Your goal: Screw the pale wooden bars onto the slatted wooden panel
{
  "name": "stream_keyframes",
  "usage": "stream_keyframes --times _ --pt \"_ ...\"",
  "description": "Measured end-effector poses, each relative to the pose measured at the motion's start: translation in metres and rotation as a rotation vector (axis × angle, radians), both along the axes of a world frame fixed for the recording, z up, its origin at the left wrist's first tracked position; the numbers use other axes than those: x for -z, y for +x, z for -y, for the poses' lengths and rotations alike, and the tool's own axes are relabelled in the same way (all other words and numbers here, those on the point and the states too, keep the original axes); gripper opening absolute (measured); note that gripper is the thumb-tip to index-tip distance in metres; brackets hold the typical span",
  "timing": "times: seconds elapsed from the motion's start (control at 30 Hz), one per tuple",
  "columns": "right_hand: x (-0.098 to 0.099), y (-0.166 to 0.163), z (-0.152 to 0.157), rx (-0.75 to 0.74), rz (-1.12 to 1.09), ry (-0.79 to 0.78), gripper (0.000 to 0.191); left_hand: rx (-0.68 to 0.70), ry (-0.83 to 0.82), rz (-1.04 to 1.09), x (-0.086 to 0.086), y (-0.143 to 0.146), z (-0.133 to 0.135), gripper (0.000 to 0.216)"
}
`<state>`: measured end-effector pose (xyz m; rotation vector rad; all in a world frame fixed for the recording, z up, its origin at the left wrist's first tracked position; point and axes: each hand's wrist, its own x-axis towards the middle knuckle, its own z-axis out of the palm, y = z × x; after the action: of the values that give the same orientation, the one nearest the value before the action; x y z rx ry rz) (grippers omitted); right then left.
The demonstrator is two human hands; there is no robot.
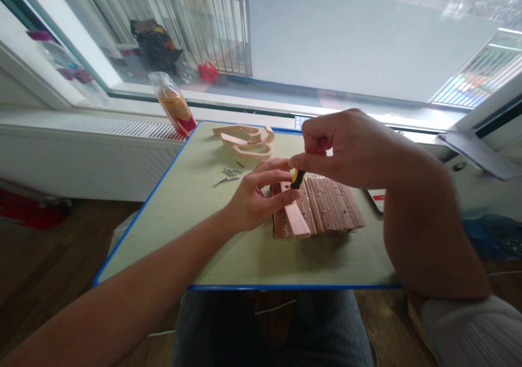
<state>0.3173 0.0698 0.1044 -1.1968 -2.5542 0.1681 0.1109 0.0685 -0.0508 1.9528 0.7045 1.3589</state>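
Observation:
A small black and yellow screwdriver (298, 179) stands nearly upright, its handle top in the closed fingers of my right hand (346, 147). Beneath it lies a light wooden piece (297, 220), with a dark hole near the tool. My left hand (261, 193) grips this piece, its thumb and fingers on either side of the screwdriver's lower end. The tip is hidden by my fingers. Under the wood is a brown corrugated cardboard block (332, 204) dotted with small holes. Several screws (230, 173) lie loose to the left of my left hand.
Curved wooden pieces (244, 148) lie at the back of the blue-edged table (175, 247). A bottle with a red label (173, 105) stands behind the back left corner, near a radiator (89, 155). A dark flat object (375, 201) sits by my right forearm.

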Motion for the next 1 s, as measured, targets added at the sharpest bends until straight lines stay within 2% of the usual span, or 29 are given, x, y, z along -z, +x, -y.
stream_keyframes --times 0.2,0.3,0.43,0.7,0.87,1.0 --pt "-0.003 0.005 0.000 -0.026 0.024 -0.014 0.036 -0.013 -0.052 0.000 0.001 -0.002 0.000 0.019" --pt "-0.007 0.010 0.001 -0.118 -0.022 -0.016 0.034 -0.017 -0.063 -0.011 0.003 -0.005 -0.001 0.021" --pt "-0.010 0.012 0.002 -0.198 -0.032 -0.060 0.021 -0.005 -0.043 -0.025 0.003 -0.007 -0.001 0.021" --pt "-0.008 0.008 0.003 -0.096 -0.011 -0.043 0.014 0.015 -0.015 -0.038 0.002 -0.006 0.000 0.021" --pt "-0.007 0.007 0.002 -0.020 0.008 -0.014 0.027 -0.003 0.014 -0.054 0.006 -0.005 0.000 0.030" --pt "-0.007 0.006 0.003 -0.004 0.028 -0.010 0.024 -0.014 0.017 -0.044 0.008 -0.005 0.001 0.032"
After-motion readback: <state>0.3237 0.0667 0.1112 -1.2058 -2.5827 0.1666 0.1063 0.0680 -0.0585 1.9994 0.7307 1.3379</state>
